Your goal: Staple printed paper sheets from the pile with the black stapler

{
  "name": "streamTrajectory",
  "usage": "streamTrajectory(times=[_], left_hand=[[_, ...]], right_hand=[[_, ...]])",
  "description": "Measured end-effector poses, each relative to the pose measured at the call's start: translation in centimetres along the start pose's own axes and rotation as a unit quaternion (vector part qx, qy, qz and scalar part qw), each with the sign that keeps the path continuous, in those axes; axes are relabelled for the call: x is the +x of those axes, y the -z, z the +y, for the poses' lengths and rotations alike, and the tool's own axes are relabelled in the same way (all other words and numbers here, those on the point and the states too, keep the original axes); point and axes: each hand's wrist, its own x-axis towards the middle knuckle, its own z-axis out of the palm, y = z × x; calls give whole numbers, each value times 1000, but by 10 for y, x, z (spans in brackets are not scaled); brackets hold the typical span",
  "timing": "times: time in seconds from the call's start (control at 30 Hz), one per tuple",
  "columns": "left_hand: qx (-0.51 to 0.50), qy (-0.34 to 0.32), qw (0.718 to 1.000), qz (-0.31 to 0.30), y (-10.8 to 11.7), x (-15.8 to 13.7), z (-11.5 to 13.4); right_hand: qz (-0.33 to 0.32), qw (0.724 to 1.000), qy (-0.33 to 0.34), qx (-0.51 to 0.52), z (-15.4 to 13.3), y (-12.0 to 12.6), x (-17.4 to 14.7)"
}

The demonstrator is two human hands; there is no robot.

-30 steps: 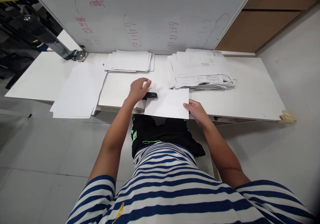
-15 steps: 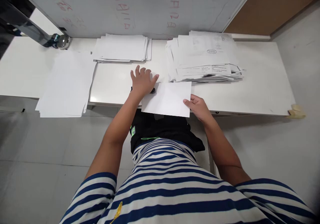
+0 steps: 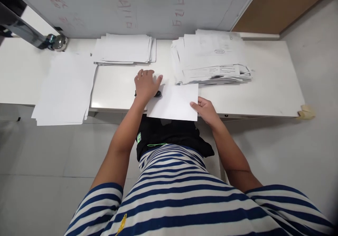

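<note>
A white sheet of paper (image 3: 173, 104) lies across the table's front edge, its near part hanging over my lap. My right hand (image 3: 207, 111) pinches its right edge between thumb and fingers. The left end of the sheet meets a small black object (image 3: 157, 94), mostly hidden beneath my left hand (image 3: 145, 85); I cannot make out its kind. My left palm is over that object, thumb held apart and fingers reaching forward past it, slightly bent.
A stack of printed sheets (image 3: 211, 56) stands at the back right, and a smaller paper stack (image 3: 125, 48) at the back left. Large loose sheets (image 3: 64, 91) overhang the white table's (image 3: 266, 77) front edge at left. Behind rises a whiteboard (image 3: 153, 7) with red writing. A metal-jointed arm (image 3: 56, 42) stands far left.
The view has shifted slightly, moving everything a little left. My left fingers have drawn closer together and bent more over the black object. My right hand keeps its pinch on the paper.
</note>
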Motion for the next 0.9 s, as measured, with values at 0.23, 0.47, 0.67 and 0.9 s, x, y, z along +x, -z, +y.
streamTrajectory(times=[0.23,0.47,0.67,0.9], left_hand=[[-63,-84,991,81,32,-17,19],[194,-142,970,-39,52,-53,-24],[156,-46,987,-5,48,-52,-38],[146,-29,989,5,47,-50,-41]], right_hand=[[46,998,20,26,-2,-8,1],[95,982,95,-131,-46,11,-7],[205,943,199,-172,-85,42,-12],[179,973,135,-49,-57,31,6]])
